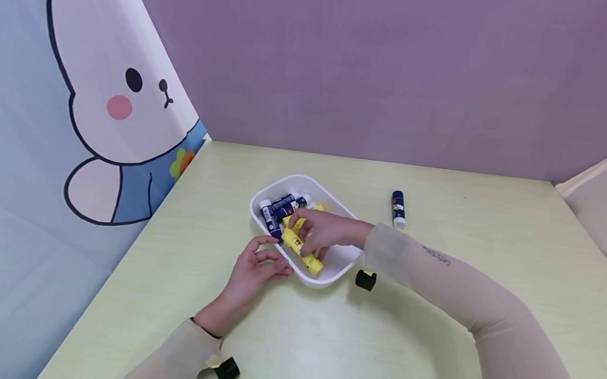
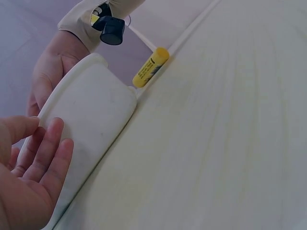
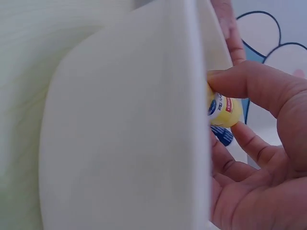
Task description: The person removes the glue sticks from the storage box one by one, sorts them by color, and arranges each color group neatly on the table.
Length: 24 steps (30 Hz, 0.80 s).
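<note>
Purple cloth point(image 1: 368, 74) stands behind the white tub point(image 1: 338, 260), and a big bunny picture point(image 1: 97, 115) is far to the left of it. The tub sits on a pale surface point(image 1: 508, 230).

The right hand point(image 1: 327, 229) dips into the tub. Its thumb and fingers pinch a yellow glue stick point(image 1: 292, 241), which slants across the front left part of the tub, near the rim. More yellow sticks point(image 1: 318, 208) lie in the tub, partly under that hand. Three dark blue sticks point(image 1: 270, 217) lie in a bunch at the tub's back left.

The left hand point(image 1: 253, 268) is at the front left side of the tub. Its fingers are loosely bent, a little apart, and they touch the tub's edge.

One more blue stick point(image 1: 398, 209) is on the surface, to the right of the tub and apart from it. The left wrist view is dim, but it looks like another yellow stick point(image 2: 151, 67) lies past the far end of the tub. Both arms have pale sleeves point(image 1: 416, 260), and a small black block point(image 1: 365, 280) hangs at the right wrist, just beside the tub.
</note>
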{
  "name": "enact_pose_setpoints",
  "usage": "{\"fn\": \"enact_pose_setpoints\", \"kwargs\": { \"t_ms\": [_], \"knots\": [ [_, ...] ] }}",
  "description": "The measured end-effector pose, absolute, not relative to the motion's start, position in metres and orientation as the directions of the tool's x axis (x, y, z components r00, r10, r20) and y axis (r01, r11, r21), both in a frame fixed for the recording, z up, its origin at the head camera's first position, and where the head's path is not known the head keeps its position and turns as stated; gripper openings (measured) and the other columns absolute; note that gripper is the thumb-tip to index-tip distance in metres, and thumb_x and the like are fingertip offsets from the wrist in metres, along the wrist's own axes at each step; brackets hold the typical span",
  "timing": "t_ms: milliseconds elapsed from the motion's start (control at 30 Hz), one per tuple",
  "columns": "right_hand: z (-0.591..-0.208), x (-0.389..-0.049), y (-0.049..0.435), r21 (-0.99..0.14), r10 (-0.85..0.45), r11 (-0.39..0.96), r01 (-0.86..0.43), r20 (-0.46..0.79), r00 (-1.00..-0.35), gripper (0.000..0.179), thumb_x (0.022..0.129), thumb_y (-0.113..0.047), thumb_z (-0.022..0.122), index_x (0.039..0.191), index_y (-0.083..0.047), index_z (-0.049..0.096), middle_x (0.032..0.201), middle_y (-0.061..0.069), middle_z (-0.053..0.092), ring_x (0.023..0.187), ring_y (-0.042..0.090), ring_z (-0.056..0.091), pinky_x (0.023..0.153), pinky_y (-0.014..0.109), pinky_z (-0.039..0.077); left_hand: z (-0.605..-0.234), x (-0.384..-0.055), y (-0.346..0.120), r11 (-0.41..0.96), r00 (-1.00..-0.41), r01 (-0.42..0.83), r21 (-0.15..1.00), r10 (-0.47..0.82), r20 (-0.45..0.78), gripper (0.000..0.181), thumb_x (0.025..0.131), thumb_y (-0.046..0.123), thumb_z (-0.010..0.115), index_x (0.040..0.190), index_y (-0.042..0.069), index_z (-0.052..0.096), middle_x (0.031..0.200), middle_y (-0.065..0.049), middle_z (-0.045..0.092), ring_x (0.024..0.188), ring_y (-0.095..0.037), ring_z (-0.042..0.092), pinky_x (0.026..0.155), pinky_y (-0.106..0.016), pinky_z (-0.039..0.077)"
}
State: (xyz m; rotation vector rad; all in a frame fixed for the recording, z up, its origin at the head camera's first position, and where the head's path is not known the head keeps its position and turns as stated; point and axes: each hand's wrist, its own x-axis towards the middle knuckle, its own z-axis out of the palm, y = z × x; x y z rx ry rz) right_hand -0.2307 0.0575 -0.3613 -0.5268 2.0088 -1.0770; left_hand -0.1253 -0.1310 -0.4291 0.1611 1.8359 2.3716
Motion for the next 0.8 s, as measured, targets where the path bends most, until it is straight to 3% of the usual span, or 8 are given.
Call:
{"fn": "enact_pose_setpoints", "kwargs": {
  "t_ms": [500,800],
  "knots": [
    [-0.351,-0.232,0.088,-0.873,-0.649,0.488,0.005,-0.367,-0.666,0.061,0.077,0.004,0.074,0.128,-0.012,0.046,0.109,0.016,0.056,0.079,0.025,0.064,0.061,0.044,0.063,-0.430,-0.125,-0.131,-0.247,-0.987,-0.044,0.968,0.162,-0.003,0.051,0.091,-0.019,0.054,0.136,-0.010,0.032,0.087,-0.005,0.068,0.077,-0.019,0.072,0.078,-0.041,0.063],
    [-0.345,-0.233,0.107,-0.882,-0.617,0.471,0.016,-0.342,-0.709,0.059,0.080,0.005,0.073,0.130,-0.012,0.045,0.110,0.015,0.054,0.088,0.025,0.063,0.064,0.043,0.063,-0.429,-0.125,-0.131,-0.242,-0.988,-0.056,0.969,0.156,-0.018,0.051,0.090,-0.020,0.054,0.135,-0.010,0.032,0.087,-0.005,0.068,0.077,-0.019,0.072,0.078,-0.041,0.063]
  ]
}}
